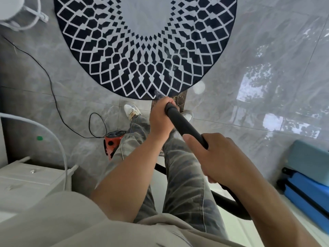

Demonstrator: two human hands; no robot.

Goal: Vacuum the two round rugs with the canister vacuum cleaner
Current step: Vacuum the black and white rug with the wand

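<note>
On the glossy grey tiled floor (249, 50), left hand (161, 118) and right hand (219, 157) grip, sensibly spaced, the stiff, likely light black vacuum wand (185, 125), its tip at the near edge of the soft round black-and-white rug (146, 41), which may ruck.

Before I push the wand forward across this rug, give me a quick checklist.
1. Left hand and right hand both grip the wand: ok.
2. Nozzle at the near edge of the rug: ok.
3. Rug lies flat ahead: ok.
4. Power cord lies left of the rug, apart from it: ok.
5. Canister switched on: cannot tell.
</note>
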